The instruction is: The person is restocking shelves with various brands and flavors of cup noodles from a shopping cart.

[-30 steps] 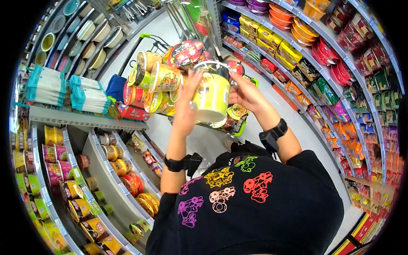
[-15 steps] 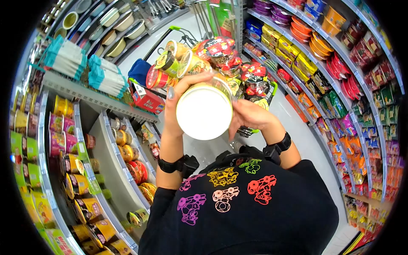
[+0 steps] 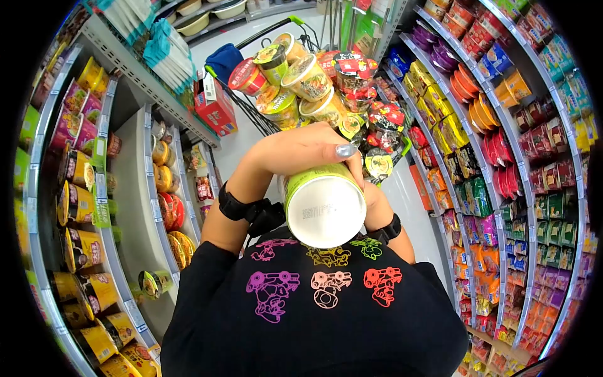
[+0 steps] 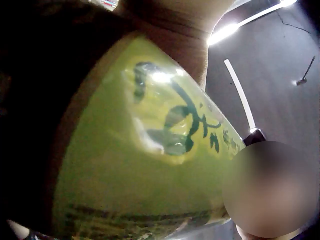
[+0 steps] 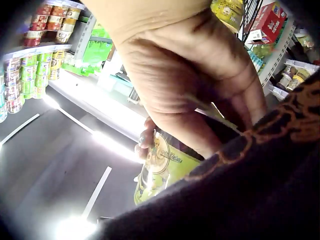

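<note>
A yellow-green instant noodle cup [image 3: 320,210] in clear wrap is tilted close to the chest, its white stamped base toward the head camera. My left hand [image 3: 304,147] grips it from above, thumb with a silver nail laid across the near side. In the left wrist view the green side of the noodle cup [image 4: 125,170] with dark lettering fills much of the picture. My right hand [image 3: 377,210] is mostly hidden behind the cup in the head view. From the right wrist, the right hand [image 5: 185,70] shows curled fingers and thumb at the cup's top end, a thin pale edge between them.
A shopping cart [image 3: 251,103] heaped with noodle cups and bowls stands ahead. To its left are a red box [image 3: 213,107] and a dark blue cloth item [image 3: 224,61]. Shelves of noodle tubs [image 3: 81,248] line the left, shelves of packaged snacks [image 3: 483,195] the right.
The noodle cup has come down toward the chest, its base turned toward the head camera. The left hand has moved over its top; the right hand has gone behind it. The view has turned right.
</note>
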A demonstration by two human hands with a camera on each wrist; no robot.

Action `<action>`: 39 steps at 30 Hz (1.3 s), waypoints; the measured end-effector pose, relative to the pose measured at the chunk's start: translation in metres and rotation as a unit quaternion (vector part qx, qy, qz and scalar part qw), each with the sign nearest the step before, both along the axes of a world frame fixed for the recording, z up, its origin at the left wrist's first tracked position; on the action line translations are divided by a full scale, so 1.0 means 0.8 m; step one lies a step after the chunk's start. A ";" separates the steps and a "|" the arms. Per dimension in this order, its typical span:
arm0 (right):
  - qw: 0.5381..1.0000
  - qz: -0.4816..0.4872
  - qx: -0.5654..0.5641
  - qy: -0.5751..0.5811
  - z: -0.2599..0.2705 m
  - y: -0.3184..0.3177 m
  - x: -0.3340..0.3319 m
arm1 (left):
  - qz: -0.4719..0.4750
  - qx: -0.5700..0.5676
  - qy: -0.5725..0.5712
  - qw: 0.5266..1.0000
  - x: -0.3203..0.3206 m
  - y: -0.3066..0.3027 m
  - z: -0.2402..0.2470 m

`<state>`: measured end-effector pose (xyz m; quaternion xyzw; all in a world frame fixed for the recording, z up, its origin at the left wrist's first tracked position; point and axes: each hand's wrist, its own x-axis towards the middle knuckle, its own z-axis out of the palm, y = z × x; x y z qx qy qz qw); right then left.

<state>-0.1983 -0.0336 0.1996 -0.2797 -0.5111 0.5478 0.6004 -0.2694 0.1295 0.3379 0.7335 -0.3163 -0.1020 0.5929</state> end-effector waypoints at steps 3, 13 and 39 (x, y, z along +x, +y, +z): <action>0.999 -0.017 0.010 0.034 0.028 -0.009 -0.006 | -0.005 0.000 -0.003 1.000 0.002 -0.001 -0.003; 0.970 -0.091 -0.140 0.175 0.019 -0.009 -0.018 | 0.099 -0.052 -0.022 0.993 -0.021 0.019 -0.025; 0.879 0.004 0.225 -0.420 -0.073 0.401 -0.521 | 0.954 -0.179 -0.024 0.241 -0.569 0.100 -0.287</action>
